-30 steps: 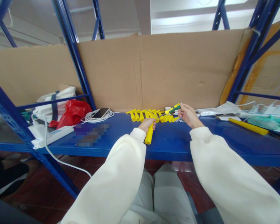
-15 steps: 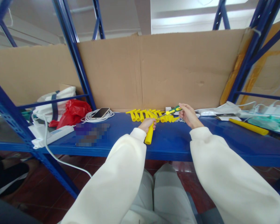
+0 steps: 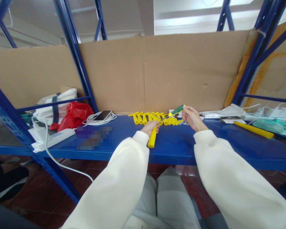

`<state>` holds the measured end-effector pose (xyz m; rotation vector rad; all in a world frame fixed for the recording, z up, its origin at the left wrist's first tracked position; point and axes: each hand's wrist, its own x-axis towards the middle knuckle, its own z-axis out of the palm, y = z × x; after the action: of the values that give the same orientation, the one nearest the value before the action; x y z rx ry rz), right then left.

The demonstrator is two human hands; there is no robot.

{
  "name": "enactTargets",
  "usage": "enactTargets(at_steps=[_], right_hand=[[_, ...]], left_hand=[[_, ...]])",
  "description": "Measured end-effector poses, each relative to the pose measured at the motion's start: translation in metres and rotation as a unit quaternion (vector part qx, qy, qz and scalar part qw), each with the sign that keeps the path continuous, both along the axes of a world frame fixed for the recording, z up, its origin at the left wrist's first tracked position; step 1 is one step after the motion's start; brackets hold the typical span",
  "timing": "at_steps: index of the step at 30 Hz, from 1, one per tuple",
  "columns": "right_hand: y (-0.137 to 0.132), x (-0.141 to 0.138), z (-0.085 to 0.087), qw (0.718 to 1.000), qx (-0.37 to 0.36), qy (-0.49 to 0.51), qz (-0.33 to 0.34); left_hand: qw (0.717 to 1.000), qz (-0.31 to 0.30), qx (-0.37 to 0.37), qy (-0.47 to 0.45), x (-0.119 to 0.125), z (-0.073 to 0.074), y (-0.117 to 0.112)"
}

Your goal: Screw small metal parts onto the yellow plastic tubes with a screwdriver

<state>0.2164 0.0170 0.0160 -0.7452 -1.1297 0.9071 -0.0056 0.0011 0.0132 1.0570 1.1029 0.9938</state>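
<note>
My left hand is closed around a yellow plastic handle, whose tube end points down toward the front edge of the blue shelf. In my right hand is a screwdriver with a green and yellow grip, pinched at the grip's end. Its shaft slants down left toward the top of my left hand; my fingers hide what the tip meets. Just behind my hands lies a row of yellow T-shaped plastic parts. Small metal screws are scattered beside them, near my right hand.
A phone rests on a coiled white cable. Further left are a red plastic bag and a white power strip. On the right lie a long yellow piece and a green packet. A cardboard sheet stands behind.
The screwdriver's grip has turned in my right fingers and now shows more green. My left hand and the yellow handle stay in place.
</note>
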Motion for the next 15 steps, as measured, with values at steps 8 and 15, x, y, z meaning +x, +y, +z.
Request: enactTargets(at_steps=[8,15], right_hand=[[-0.0004,-0.0011,0.0002,1.0,-0.007,0.005,-0.016],[-0.0029,-0.0003,0.0002,1.0,-0.006,-0.006,0.002]], left_hand=[[1.0,-0.001,0.004,-0.003,-0.0002,-0.0017,0.0021],[1.0,-0.005,0.001,0.0,-0.001,-0.0033,0.0049]])
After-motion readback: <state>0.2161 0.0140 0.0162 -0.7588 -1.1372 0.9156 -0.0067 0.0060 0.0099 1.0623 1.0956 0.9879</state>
